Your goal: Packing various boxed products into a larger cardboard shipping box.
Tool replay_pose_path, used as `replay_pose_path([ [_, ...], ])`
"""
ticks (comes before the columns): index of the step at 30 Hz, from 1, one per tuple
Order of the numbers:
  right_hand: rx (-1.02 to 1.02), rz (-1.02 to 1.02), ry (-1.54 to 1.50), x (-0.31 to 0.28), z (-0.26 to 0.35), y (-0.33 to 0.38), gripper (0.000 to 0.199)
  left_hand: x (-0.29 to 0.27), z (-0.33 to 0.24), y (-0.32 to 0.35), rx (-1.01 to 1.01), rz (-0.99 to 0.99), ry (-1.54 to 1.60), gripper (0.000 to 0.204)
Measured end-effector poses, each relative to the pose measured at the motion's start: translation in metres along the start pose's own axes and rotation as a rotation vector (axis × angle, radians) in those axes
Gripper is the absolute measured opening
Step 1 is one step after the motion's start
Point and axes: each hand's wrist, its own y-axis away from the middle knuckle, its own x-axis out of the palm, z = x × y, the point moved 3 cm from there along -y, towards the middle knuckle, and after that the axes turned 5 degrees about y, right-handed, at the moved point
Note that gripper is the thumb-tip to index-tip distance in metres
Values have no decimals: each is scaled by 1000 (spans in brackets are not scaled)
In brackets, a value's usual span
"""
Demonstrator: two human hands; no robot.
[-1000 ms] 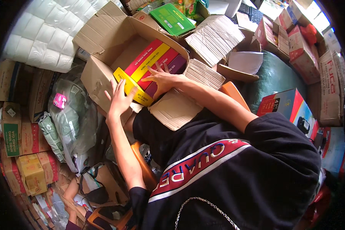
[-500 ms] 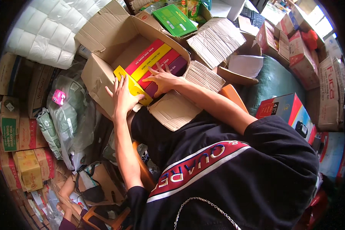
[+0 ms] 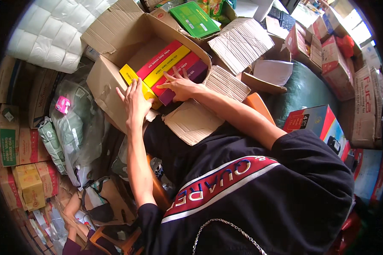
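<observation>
Inside an open cardboard carton [image 3: 110, 85] stand several slim boxes in a row. A red box [image 3: 159, 59], a yellow box [image 3: 168, 66], a darker red box [image 3: 181, 68] and a purple box [image 3: 196, 71] lie side by side. At the row's left end a second yellow box [image 3: 128, 73] sits between them and the carton wall. My left hand [image 3: 135, 104] lies on that box with fingers spread and thumb toward its near end. My right hand [image 3: 183, 88] rests fingers apart on the dark red and purple boxes, covering part of them.
Torn carton flaps [image 3: 193, 123] fold out toward my lap. Behind is a carton with a green package [image 3: 194, 19]. Plastic-wrapped bags [image 3: 70, 114] stand left, a green sack [image 3: 308, 91] right. Another person's arm [image 3: 72, 206] shows at lower left.
The left-end yellow box has shifted away from me and leftward, down beside the row, with my left hand following it. My right hand stays on the boxes, almost unmoved.
</observation>
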Motion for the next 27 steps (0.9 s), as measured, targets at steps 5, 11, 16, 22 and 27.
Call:
replay_pose_path([
  [5,-14,-7,36,2,0,-2,96,-6,-10,5,63,74,-17,75],
  [11,-12,14,45,1,3,0,97,-10,-20,9,100,201,-28,69],
  [16,-3,41,58,0,4,1,96,-9,-20,9,131,204,-69,66],
  [22,2,51,64,3,3,0,96,2,-22,11,160,263,-93,61],
  [27,5,43,70,2,4,0,97,21,-26,8,163,264,-142,37],
])
